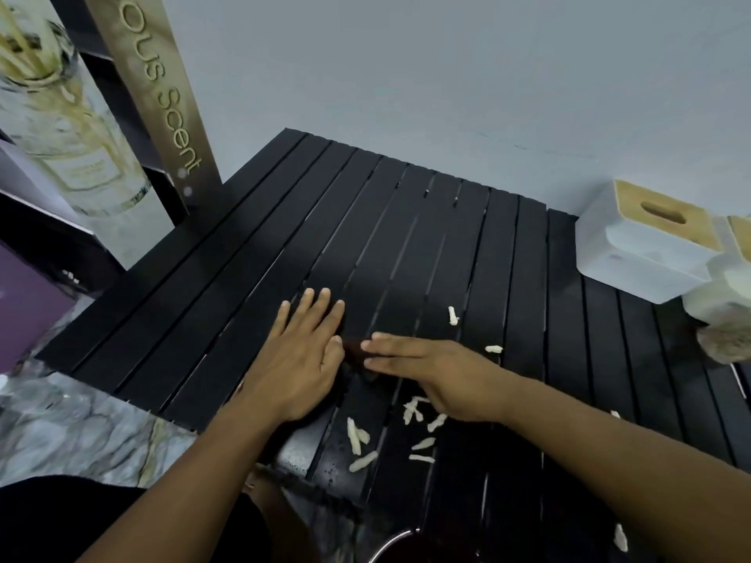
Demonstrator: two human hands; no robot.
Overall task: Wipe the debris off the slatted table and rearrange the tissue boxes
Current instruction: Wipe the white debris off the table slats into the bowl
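Note:
The black slatted table (252, 278) fills the middle of the view. My left hand (304, 351) lies flat on it, palm down, fingers together and stretched out. My right hand (430, 371) rests beside it with the fingers pointing left, fingertips touching the left hand's edge. Several pale snack pieces (357, 440) are scattered on the slats below and right of my right hand. A white tissue box with a wooden lid (634, 245) stands at the table's right edge. A second white box (727, 286), partly cut off, sits next to it.
A tall display board printed with a diffuser bottle and the word "Scent" (122, 128) stands at the back left. Marble-patterned floor (81, 420) shows under the table's left edge. A crumpled tissue (723, 343) lies at the far right. A round metal rim (390, 542) is at the bottom.

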